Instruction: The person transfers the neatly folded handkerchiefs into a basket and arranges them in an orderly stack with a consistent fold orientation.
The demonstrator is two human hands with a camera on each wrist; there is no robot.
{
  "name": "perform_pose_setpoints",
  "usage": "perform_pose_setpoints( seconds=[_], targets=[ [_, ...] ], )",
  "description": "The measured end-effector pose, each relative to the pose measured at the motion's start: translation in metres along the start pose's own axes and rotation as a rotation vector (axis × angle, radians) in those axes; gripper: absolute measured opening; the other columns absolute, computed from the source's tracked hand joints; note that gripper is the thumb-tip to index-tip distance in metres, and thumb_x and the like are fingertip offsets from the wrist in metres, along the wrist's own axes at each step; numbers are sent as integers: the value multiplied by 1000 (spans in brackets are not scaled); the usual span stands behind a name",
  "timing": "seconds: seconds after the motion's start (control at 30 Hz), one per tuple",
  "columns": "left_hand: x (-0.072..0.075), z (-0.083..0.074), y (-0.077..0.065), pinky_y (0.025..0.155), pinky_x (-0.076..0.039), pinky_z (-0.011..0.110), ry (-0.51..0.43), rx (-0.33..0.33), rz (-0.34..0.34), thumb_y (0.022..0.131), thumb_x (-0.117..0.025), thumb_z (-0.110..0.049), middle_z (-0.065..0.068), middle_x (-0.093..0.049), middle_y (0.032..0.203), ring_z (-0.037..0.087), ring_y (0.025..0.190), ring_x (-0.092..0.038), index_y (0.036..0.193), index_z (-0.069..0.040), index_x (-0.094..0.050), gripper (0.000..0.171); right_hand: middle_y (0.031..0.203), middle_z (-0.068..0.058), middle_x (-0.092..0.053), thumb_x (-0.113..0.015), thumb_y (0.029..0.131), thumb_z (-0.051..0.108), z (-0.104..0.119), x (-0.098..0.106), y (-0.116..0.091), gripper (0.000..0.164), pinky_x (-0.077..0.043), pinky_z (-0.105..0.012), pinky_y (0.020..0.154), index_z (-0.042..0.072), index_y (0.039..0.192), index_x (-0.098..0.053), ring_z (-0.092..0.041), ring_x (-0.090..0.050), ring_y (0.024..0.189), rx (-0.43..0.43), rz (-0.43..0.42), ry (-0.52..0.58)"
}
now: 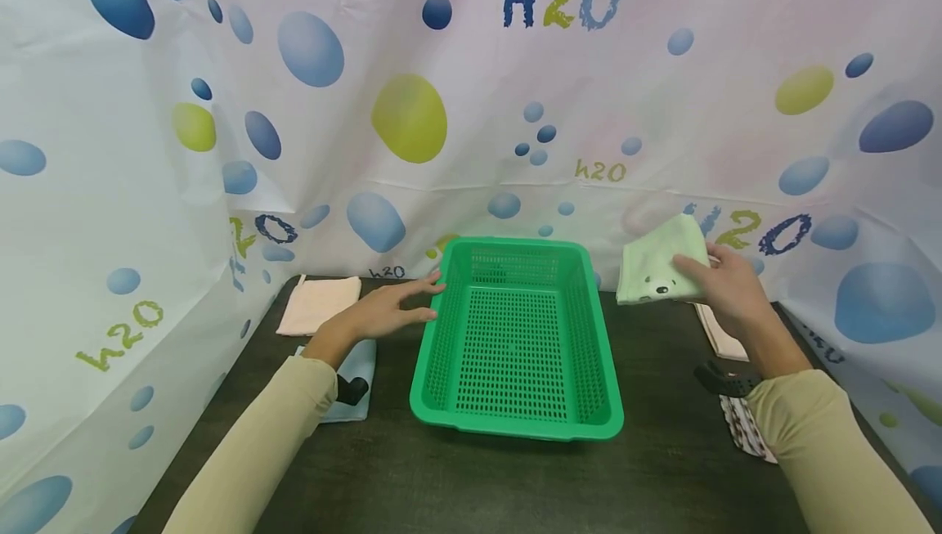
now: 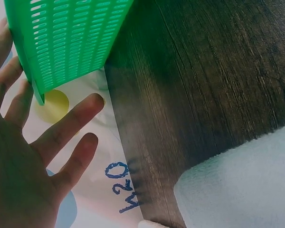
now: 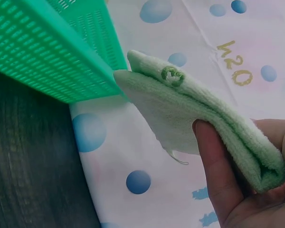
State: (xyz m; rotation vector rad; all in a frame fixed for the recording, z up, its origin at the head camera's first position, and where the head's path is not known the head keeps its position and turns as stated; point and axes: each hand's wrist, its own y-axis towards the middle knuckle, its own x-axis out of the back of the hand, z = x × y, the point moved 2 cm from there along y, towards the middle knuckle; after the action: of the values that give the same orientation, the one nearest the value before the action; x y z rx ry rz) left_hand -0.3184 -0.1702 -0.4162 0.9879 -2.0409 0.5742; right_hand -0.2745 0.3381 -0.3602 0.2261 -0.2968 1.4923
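- In the head view, we see a green basket [image 1: 515,429] in the middle of the dark table [image 1: 412,481], its meshed inside bare.
- Here our right hand [image 1: 736,293] pinches a folded pale green cloth [image 1: 662,252], raised at the basket's two o'clock and outside its rim.
- Our left hand [image 1: 386,305] reaches toward the basket from between nine and ten o'clock, fingers apart and holding nothing; we cannot tell whether they touch the rim.
- Around the basket we find a pink cloth [image 1: 320,305] at nine o'clock, a light blue cloth [image 1: 359,366] between eight and nine, a cream cloth [image 1: 724,338] at three and a patterned cloth [image 1: 743,428] just past three.
- From the left wrist, we see the same fingers spread, with the basket between ten and eleven o'clock and the light blue cloth at four.
- From the right wrist, our thumb and fingers clamp the green cloth's folded end from four o'clock; the basket lies at ten.
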Motion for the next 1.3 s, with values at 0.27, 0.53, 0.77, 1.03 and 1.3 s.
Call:
perform_pose_setpoints(
  seconds=[0.27, 0.53, 0.77, 1.03, 1.3],
  targets=[
    [-2, 3, 1, 123, -28, 63, -36, 8, -14, 98, -56, -62, -10, -22, 171, 28, 160, -19, 154, -38, -44, 62, 98, 24, -61, -59, 103, 37, 11, -6, -4, 86, -61, -20, 70, -6, 161, -14, 4, -70, 83, 40, -7, 53],
    [-3, 5, 1, 123, -27, 64, -41, 28, -13, 97, -57, -63, -18, -21, 170, 29, 160, -20, 153, -41, -44, 62, 94, 21, -70, -64, 102, 27, 19, -20, -3, 83, -61, -20, 69, -9, 159, -17, -1, -73, 80, 73, 25, 176],
    [-3, 3, 1, 122, -28, 65, -36, 21, -12, 98, -57, -61, -12, -22, 171, 30, 160, -20, 154, -39, -44, 62, 91, 26, -67, -59, 104, 34, 24, -30, 0, 76, -60, -20, 70, -8, 158, -24, 2, -71, 81, 72, 17, 46],
    [-1, 1, 0, 122, -29, 65, -32, 22, -8, 98, -56, -62, -19, -20, 170, 30, 159, -22, 154, -40, -43, 62, 86, 25, -69, -61, 104, 28, 25, -44, 5, 71, -59, -18, 69, -10, 156, -29, 3, -71, 77, 79, 29, 78],
    [-2, 1, 1, 122, -29, 64, -30, 22, -6, 98, -56, -62, -23, -19, 168, 29, 159, -22, 154, -40, -43, 61, 86, 23, -69, -60, 104, 26, 23, -54, 6, 68, -60, -19, 70, -12, 153, -32, 2, -70, 77, 83, 45, 91]
  ],
)
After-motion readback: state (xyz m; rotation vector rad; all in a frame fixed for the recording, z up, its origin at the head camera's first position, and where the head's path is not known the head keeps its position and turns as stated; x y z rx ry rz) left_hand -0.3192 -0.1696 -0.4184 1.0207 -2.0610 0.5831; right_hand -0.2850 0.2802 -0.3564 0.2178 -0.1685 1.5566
